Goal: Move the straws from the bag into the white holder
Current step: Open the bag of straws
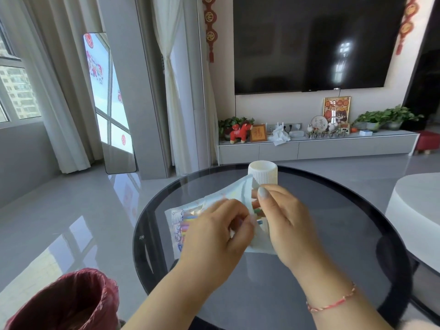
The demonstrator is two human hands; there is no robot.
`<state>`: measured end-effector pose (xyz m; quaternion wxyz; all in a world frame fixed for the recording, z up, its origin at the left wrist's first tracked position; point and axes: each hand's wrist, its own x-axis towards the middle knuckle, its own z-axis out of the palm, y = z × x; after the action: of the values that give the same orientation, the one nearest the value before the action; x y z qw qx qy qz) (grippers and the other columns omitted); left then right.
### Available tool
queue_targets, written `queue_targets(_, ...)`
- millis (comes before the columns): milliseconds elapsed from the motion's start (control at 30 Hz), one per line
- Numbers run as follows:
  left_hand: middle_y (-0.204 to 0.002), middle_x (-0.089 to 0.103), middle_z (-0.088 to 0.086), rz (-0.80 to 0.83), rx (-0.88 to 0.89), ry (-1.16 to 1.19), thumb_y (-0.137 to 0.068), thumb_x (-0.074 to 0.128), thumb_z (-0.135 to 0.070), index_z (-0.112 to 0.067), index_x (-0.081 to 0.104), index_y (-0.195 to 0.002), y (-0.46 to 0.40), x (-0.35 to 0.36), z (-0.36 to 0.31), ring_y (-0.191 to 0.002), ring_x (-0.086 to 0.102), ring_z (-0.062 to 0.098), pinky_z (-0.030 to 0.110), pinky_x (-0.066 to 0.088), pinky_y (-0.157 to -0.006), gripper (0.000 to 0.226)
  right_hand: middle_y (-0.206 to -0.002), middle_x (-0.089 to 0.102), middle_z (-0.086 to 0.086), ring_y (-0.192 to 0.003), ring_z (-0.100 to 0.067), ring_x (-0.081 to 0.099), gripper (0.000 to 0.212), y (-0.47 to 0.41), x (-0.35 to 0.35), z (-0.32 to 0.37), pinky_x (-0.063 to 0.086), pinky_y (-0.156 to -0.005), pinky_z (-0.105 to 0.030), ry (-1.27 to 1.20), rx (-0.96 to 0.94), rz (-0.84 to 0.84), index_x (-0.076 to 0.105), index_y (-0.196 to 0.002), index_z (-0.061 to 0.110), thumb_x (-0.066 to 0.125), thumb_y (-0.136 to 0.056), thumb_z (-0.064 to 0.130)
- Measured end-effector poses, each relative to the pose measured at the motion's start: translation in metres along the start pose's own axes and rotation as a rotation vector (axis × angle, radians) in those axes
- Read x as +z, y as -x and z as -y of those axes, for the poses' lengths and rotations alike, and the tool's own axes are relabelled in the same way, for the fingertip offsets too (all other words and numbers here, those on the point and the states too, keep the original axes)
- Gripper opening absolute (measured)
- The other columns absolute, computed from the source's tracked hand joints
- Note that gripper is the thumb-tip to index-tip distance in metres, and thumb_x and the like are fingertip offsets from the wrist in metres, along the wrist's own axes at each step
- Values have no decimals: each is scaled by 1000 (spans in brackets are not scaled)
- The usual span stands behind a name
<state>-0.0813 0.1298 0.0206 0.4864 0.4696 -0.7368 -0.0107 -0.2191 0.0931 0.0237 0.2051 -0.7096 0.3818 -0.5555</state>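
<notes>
Head view looks down over my two bare hands at a round dark glass table (pixel 333 270), with both hands working at the bag (pixel 188 225) of straws (pixel 189 222). My left hand (pixel 214 236) has its fingers curled in, pinching the clear plastic near the middle of the bag, close to where the pack opens. My right hand (pixel 283 222) grips the raised end of the bag, thumb on top with its pale painted nail showing, fingers tucked behind the plastic. Between the two grips the film is pulled up into a peak, while the bag's left end lies flat on the glass.

The straws are inside the bag, a bundle of pastel colours (pink, yellow, green and blue show through the film), lying roughly crosswise to me. A few coloured ends also show just beside my right thumb; whether any of them stick out past the opening I cannot tell.

The white holder (pixel 263 172) stands upright on the far side of the table, ribbed on its wall, just behind the lifted end of the bag, whose tip overlaps its lower left edge from this angle.

A thin red string bracelet (pixel 331 303) sits on my right wrist. At lower left a bin lined with a dark red bag (pixel 66 303) stands on the floor beside the table.
</notes>
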Motion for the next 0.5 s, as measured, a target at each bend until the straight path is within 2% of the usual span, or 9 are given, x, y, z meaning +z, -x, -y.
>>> queue_targets(33,-89,49,-22,-43,42,-56,-76,68,-49,-30,54,-97,1,-2,5,-86,49,0,14,38,-76,31,-86,67,4,-81,-10,64,56,1,-1,-1,51,-72,-31,-22,9,-5,68,-82,9,32,-91,51)
queue_targets(67,-110,46,-16,-49,78,-123,-66,71,-59,-27,48,-118,2,-3,13,-107,45,1,16,35,-93,66,-89,69,8,-84,-7,66,55,1,-3,-2,51,-72,-25,-91,46,-5,71,-86,13,32,-91,51)
queue_targets(133,-141,25,-11,69,92,-264,-51,72,-73,-29,13,-147,1,-3,33,-138,18,6,36,22,-115,120,-92,71,16,-86,1,67,53,2,-8,-3,48,-71,-11,-237,120,-13,73,-93,16,31,-91,49)
queue_targets(167,-148,14,-12,152,94,-328,-48,73,-74,-34,-6,-149,2,-1,40,-143,5,6,45,14,-118,134,-91,72,16,-85,3,67,55,3,-9,-3,45,-69,-7,-284,141,-18,74,-93,15,30,-90,49)
queue_targets(200,-151,9,-12,220,95,-363,-47,73,-73,-37,-18,-146,2,3,46,-144,-1,7,49,7,-119,140,-90,73,16,-84,3,67,56,3,-11,-3,44,-68,-4,-314,154,-19,74,-94,15,30,-90,50)
queue_targets(233,-152,12,-8,248,105,-371,-48,74,-70,-37,-22,-145,3,9,51,-145,3,9,51,5,-119,140,-90,74,15,-84,3,67,57,4,-11,-4,44,-68,-4,-330,162,-13,74,-94,15,30,-89,51)
queue_targets(333,-141,36,-5,185,93,-299,-57,71,-64,-33,-8,-149,3,23,60,-134,31,13,50,15,-117,125,-93,74,12,-87,-1,68,57,4,-9,-8,48,-73,-13,-324,188,4,73,-95,17,36,-85,59)
queue_targets(433,-139,23,-25,232,63,-205,-55,76,-60,-44,-12,-146,-2,27,63,-132,15,-8,31,0,-115,127,-94,74,6,-88,-9,69,53,4,-10,-16,51,-77,-27,-335,226,17,72,-91,20,42,-83,62)
queue_targets(500,-143,13,-32,321,78,-147,-54,81,-62,-50,-14,-142,-5,25,67,-134,6,-13,23,-7,-113,130,-92,75,4,-87,-12,70,53,5,-13,-21,51,-78,-31,-345,232,23,73,-87,21,43,-81,63)
